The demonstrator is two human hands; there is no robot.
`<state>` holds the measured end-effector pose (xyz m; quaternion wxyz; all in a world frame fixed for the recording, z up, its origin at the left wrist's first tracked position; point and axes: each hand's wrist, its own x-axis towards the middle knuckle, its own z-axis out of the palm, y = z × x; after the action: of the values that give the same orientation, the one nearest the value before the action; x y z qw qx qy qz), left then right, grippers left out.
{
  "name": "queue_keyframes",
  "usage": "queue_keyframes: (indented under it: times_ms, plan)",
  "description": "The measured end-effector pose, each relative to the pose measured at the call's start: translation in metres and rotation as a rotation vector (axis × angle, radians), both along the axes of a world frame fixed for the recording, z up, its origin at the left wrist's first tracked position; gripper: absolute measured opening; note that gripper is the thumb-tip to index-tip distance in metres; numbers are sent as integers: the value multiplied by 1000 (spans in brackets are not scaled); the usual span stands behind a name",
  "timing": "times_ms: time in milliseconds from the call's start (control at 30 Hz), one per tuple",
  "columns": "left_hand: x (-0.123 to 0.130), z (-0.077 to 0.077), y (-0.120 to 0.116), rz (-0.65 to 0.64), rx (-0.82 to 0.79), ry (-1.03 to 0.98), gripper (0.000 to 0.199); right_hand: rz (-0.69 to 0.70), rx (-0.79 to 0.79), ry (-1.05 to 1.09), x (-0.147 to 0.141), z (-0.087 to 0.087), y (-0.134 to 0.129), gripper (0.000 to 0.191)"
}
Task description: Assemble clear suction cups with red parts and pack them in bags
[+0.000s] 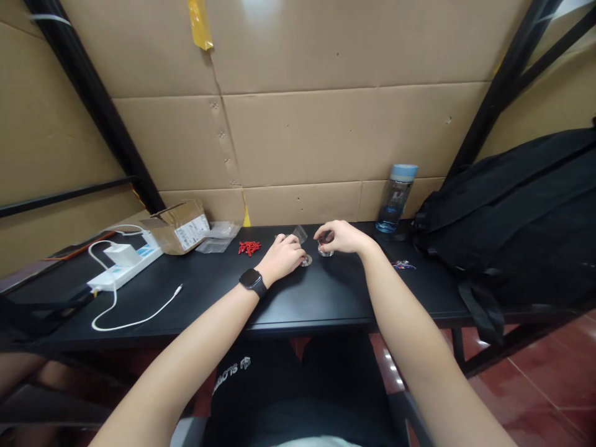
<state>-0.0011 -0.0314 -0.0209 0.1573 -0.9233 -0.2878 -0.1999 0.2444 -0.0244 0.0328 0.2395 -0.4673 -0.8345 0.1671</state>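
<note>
Backdrop: tan cardboard panels [298,136], creased and matte. Surface: smooth black tabletop [307,301]. Writing: white lettering on the black trousers [261,391] reads "SLO", remainder unclear; the white label on the open brown cardboard box [174,230] is too small to read. The clear bottle with a light-blue cap [393,202] bears a pale mark, illegible.

Two small, round, clear containers [325,251] lie mid-table, glossy, one by each hand. Left hand [284,254], wearing a black square-faced watch [252,279], has its fingers curled at one; cannot tell whether it is gripped. Right hand [342,236] arches narrowly over the other, reddish matter beneath its fingers; hold unclear. Loose red, thin pieces [249,248] are heaped left of the left hand, near crinkled clear plastic bags [220,236].
</note>
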Motion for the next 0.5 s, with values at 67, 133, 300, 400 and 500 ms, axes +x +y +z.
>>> queue_keyframes:
  times_ms: [67,133,300,400,500]
  plan:
    - [0,0,0,-8,-18,-8,24,-68,-13,97,6,-4,7,24]
    - [-1,0,0,-7,-27,-12,23,-86,-54,160,12,-8,12,23]
    - [-2,0,-1,1,-21,-8,25,-104,-26,96,26,-10,18,29]
    - [-1,0,-2,5,-41,-38,25,-111,-46,-6,33,-11,21,36]
    - [1,-1,-3,8,-50,-57,26,-101,-106,-78,34,-13,22,34]
